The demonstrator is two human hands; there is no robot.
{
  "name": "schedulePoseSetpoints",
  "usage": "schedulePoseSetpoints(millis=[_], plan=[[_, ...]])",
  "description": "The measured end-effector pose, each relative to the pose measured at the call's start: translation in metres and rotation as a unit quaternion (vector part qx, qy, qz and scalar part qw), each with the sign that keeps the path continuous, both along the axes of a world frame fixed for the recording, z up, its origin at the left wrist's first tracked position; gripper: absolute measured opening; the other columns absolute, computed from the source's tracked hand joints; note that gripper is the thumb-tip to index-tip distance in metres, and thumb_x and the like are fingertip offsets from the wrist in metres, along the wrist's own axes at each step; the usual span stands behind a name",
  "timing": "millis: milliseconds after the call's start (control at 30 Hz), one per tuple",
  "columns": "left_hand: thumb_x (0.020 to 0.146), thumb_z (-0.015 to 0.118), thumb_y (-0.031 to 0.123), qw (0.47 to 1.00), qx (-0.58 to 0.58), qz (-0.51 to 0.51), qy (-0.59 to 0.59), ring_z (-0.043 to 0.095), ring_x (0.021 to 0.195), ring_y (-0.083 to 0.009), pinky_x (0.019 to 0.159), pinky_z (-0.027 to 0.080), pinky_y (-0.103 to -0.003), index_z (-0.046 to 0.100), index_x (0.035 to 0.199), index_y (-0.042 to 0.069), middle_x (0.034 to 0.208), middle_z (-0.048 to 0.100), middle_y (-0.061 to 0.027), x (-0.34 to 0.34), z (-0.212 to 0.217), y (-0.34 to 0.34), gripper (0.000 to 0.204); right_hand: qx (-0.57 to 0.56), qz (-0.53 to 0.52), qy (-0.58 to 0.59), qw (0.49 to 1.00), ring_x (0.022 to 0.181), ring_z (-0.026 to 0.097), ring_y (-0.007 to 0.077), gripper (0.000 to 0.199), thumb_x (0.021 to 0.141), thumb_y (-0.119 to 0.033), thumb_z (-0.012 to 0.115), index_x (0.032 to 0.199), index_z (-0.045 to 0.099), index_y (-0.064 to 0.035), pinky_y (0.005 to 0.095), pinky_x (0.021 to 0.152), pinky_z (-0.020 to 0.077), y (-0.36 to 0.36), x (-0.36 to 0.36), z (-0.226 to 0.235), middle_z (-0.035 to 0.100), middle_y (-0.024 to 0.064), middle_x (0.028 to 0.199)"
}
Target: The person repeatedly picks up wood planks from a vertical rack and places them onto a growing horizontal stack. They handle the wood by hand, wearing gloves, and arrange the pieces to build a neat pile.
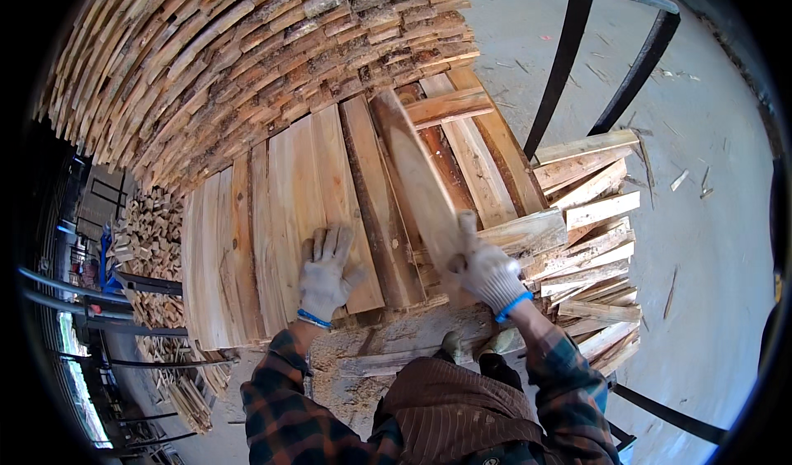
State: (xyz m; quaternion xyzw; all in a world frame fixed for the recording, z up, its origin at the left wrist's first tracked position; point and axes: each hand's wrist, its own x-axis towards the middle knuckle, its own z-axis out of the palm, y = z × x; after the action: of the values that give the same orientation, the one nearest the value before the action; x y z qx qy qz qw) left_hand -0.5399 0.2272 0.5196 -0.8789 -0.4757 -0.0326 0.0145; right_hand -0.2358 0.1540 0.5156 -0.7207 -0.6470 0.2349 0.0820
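My left hand, in a white knit glove with a blue cuff, lies flat with fingers spread on a row of pale wooden boards. In a matching glove, my right hand is closed round the near end of a wooden plank. That plank is tilted and slightly blurred, its far end above the boards near the tall stack. Beside it lies a bark-edged board. A short board rests crosswise on the boards at the far right, and another cross board lies just right of my right hand.
A tall stack of boards rises beyond the row. Board ends jut out at the right, near a black metal frame. Wood scraps dot the grey floor. Piled wood pieces stand at left; sawdust lies by my feet.
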Motion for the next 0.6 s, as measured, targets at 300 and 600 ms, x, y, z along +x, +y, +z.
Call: schedulePoseSetpoints(millis=[300,600], plan=[[0.091,0.045,0.062,1.0,0.007,-0.008,-0.018,0.032,0.137,-0.0456,0.114,0.022,-0.056,0.04,0.145,0.005,0.15,0.038,-0.0221,0.003,-0.009,0.003,0.078,0.112,-0.047,0.061,0.991,0.075,0.068,0.0346,0.068,0.087,-0.031,0.061,0.139,0.036,0.006,0.048,0.055,0.0524,0.065,-0.026,0.008,0.067,0.0221,0.085],[0.101,0.045,0.043,0.999,-0.006,-0.045,-0.021,0.034,0.137,-0.0417,0.111,0.029,-0.052,0.041,0.144,0.004,0.148,0.04,-0.0215,-0.005,-0.013,-0.008,0.059,0.202,-0.166,0.164,0.951,0.068,0.07,0.0331,0.03,0.071,-0.018,0.067,0.095,0.066,-0.0013,0.0447,0.05,0.0537,0.121,-0.037,-0.023,0.069,0.0179,0.075]])
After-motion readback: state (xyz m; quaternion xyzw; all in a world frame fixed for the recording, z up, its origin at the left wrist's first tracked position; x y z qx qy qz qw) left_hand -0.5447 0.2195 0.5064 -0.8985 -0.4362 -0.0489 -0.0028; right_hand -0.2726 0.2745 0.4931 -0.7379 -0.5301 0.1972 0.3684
